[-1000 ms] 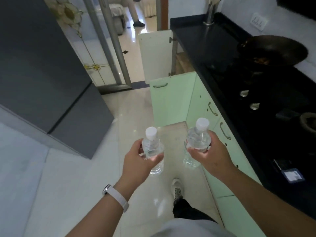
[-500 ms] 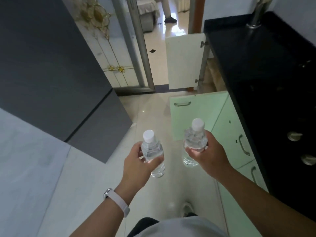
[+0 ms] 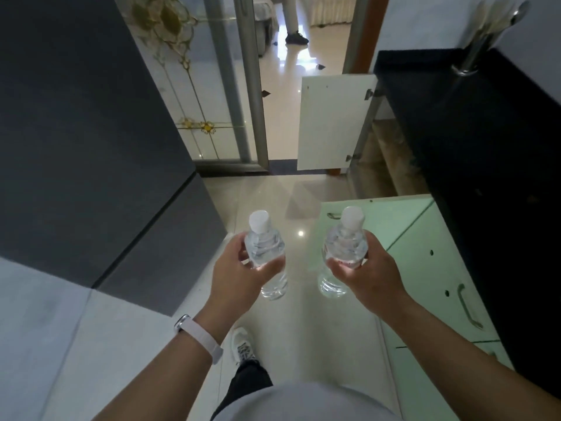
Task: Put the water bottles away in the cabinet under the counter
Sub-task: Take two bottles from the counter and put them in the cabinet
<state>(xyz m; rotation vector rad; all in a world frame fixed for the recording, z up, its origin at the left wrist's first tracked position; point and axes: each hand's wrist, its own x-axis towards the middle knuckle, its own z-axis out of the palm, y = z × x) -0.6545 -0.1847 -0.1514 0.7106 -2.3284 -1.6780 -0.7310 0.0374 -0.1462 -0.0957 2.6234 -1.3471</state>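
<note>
One clear bottle (image 3: 267,253) is gripped upright by the left hand (image 3: 239,275), another bottle (image 3: 344,250) by the right hand (image 3: 368,275); open cabinet doors (image 3: 332,121) are seen at one o'clock, bare floor (image 3: 303,323) below.

Both forearms are bare, with no sleeves seen on them. A white wristband (image 3: 198,338) with a small, rounded silver-edged face is worn on the left wrist, at lower left of centre. A light grey top (image 3: 306,402) fills the bottom middle. Dark trousers (image 3: 247,382) and a white patterned sneaker (image 3: 243,344) are seen just above it.
</note>
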